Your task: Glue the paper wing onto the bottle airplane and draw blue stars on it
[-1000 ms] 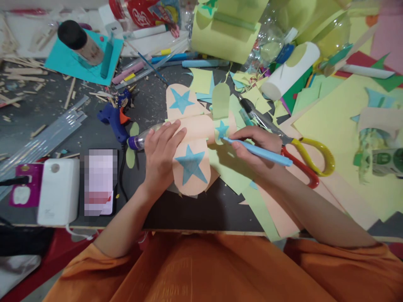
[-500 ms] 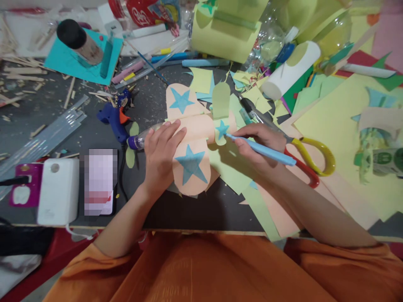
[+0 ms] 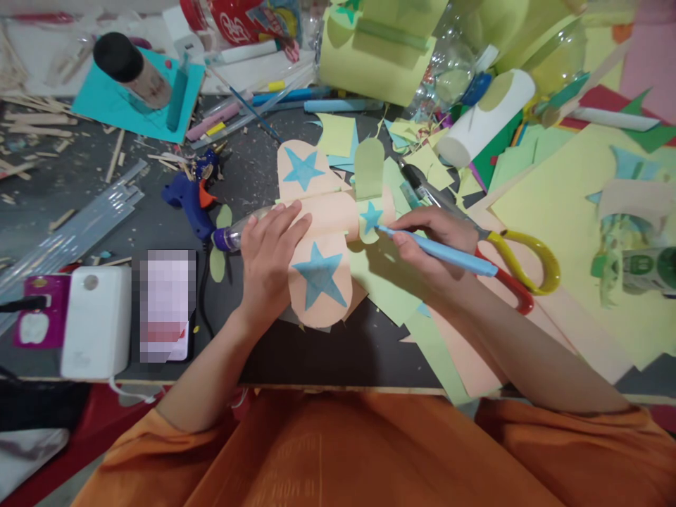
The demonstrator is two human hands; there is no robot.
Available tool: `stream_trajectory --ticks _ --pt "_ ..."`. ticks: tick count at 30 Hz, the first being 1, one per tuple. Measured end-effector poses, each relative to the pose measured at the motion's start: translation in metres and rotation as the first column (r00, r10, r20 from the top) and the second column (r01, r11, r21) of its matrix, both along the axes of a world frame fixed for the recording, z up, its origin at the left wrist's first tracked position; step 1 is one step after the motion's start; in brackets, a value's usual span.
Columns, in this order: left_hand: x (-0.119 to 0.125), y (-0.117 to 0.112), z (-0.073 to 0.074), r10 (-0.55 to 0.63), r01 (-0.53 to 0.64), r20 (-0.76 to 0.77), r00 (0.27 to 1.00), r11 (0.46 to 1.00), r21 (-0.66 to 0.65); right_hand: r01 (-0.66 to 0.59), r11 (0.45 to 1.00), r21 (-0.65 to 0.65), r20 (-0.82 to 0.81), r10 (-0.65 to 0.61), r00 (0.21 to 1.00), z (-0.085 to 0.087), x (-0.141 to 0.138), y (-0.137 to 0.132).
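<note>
A model plane made of a plastic bottle wrapped in peach paper [image 3: 330,213] lies on the dark table. Its peach wings carry blue stars [image 3: 319,276], and a green propeller [image 3: 217,262] sits at the purple cap. My left hand [image 3: 275,243] curls over the bottle body and holds it down. At the tail, a blue star [image 3: 372,215] marks a small green fin. My right hand [image 3: 436,243] pinches a light blue marker [image 3: 448,255], its tip touching or very close to that star's right side.
Scissors with yellow and red handles [image 3: 522,264] lie beyond my right hand, among coloured paper sheets [image 3: 570,190]. Left of the plane are a blue glue gun [image 3: 190,204], a phone [image 3: 165,306], a white power bank [image 3: 96,322] and clear glue sticks [image 3: 79,229].
The whole view has shifted very slightly. Both hands keep their hold, and the marker tip stays by the tail star.
</note>
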State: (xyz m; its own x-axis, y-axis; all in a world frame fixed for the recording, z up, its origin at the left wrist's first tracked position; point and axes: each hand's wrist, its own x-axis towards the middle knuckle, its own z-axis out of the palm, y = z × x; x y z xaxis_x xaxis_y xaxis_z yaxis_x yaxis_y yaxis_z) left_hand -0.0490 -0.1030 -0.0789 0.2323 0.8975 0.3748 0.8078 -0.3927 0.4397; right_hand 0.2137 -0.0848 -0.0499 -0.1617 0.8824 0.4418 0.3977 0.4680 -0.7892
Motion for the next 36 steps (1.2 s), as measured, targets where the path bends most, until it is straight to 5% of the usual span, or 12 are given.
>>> stream_trajectory --ticks 14,36 --pt "-0.0032 0.0008 -0.0045 -0.043 0.043 0.113 0.993 0.999 0.006 -0.013 0.997 0.071 -0.119 0.021 0.993 -0.0066 -0.0005 0.0003" --pt "-0.0011 0.0013 -0.0035 -0.044 0.039 0.046 0.998 0.995 0.091 0.002 1.0 -0.009 0.004 -0.002 1.0 -0.0073 0.0009 -0.0003"
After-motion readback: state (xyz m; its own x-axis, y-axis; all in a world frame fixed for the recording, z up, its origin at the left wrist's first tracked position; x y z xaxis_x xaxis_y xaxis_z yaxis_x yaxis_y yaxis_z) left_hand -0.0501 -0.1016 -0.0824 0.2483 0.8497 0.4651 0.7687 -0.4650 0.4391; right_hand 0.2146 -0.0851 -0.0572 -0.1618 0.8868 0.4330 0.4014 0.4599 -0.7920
